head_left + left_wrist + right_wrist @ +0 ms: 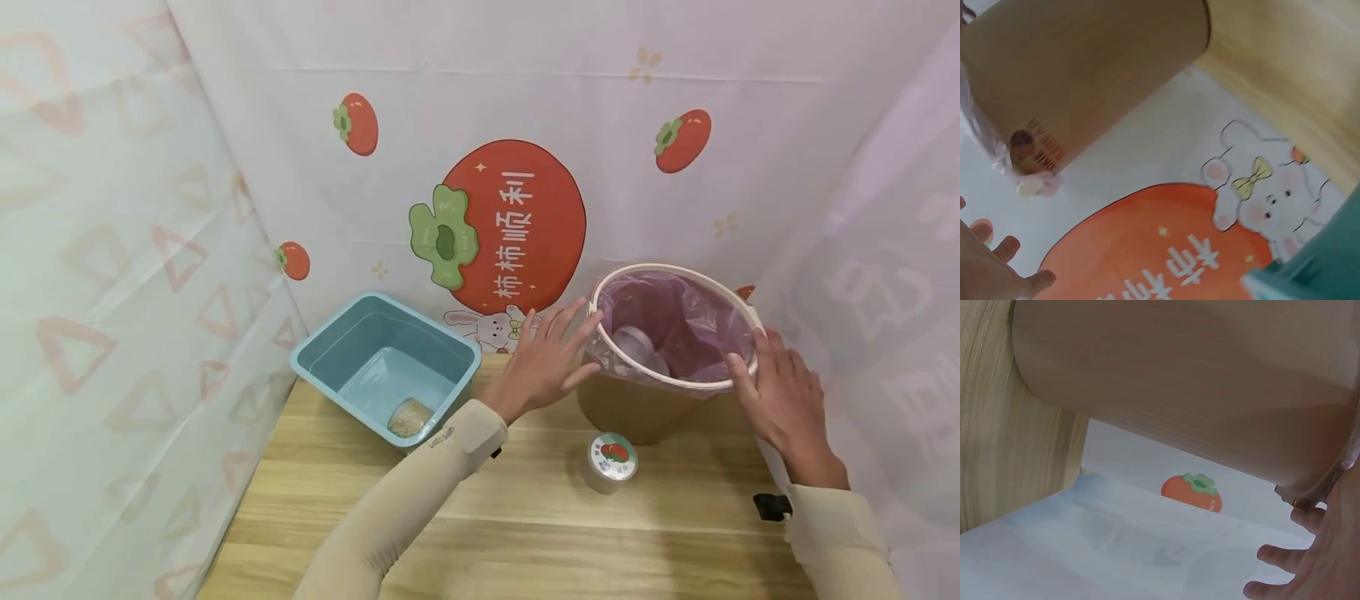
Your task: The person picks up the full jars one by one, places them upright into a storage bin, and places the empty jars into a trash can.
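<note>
- The backdrop (525,100), a white cloth printed with persimmons and a rabbit, fills the top of the head view; pale sheets close in the left and right sides.
- The tabletop (525,533), light wood grain, takes the lower centre of the frame; it has open room toward the bottom edge and between the two forearms.
- The blue tub (386,367) sits left of centre against the backdrop, with a small grain-filled jar (410,417) lying in its near corner.
- The bin (660,400), brown with a white rim and a pink bag liner (675,321), stands upright right of centre, mouth up, and something pale and round lies inside it.
- The left hand (543,358) is spread flat, fingers straight, fingertips at the bin's left rim and holding nothing.
- The right hand (780,392) rests on the rim's right side, its thumb along the edge and fingers relaxed; whether it grips the rim cannot be told.
- The two hands flank the bin about equally, one on each side.
- The lidded jar (611,461), with a persimmon sticker on its lid, stands just in front of the bin, between the forearms.
</note>
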Tool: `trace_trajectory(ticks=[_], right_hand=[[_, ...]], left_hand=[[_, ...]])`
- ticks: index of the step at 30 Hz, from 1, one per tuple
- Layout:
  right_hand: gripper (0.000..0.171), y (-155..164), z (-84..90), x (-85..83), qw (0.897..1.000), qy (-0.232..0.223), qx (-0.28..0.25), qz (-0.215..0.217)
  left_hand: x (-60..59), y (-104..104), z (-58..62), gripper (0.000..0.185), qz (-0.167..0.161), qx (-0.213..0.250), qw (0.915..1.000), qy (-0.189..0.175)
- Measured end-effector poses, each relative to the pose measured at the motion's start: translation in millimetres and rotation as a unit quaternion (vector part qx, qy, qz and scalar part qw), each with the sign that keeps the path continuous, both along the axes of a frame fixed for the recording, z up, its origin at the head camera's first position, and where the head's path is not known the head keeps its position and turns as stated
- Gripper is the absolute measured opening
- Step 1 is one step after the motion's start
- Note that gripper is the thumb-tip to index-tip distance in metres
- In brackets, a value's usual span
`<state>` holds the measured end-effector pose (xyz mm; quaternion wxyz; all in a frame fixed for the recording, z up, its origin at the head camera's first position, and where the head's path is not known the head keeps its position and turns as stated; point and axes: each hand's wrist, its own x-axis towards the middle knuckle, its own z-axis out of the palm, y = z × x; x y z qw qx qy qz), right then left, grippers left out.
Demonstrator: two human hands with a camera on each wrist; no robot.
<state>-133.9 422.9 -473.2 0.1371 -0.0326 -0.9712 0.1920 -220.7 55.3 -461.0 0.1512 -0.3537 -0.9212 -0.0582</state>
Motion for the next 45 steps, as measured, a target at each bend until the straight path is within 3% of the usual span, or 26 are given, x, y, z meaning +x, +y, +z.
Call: trace_trajectory(ticks=[10,19,34,39,45], right_hand=[[0.078,1.8,-1.7,0.7,1.000,-0.007,-0.005,-0.005],[0.078,-1.3,-0.5,-2.7,1.000,-0.004,-0.003,-0.003],[0.078,-3.8,2.9,-6.0,1.000,0.001,-0.002,-0.004],[0.077,-3.7,1.9,-5.6,1.000,0.005,-0.006,-0.002],[0.075,-1.4,-0.8,-0.9,1.000,0.016,-0.003,-0.003]], left_hand=[[24.8,-13.1,-54.9,0.081,0.002,0.021,0.9983,-0.055],[44.6,-11.9,-91.1,0.076,-0.010,0.018,0.9968,-0.077],[66.1,9.7,-122.8,0.078,-0.040,-0.006,0.9920,-0.119],[74.4,18.9,-135.1,0.082,-0.057,-0.033,0.9918,-0.109],[75.4,30.5,-149.4,0.092,-0.095,-0.073,0.9885,-0.093]])
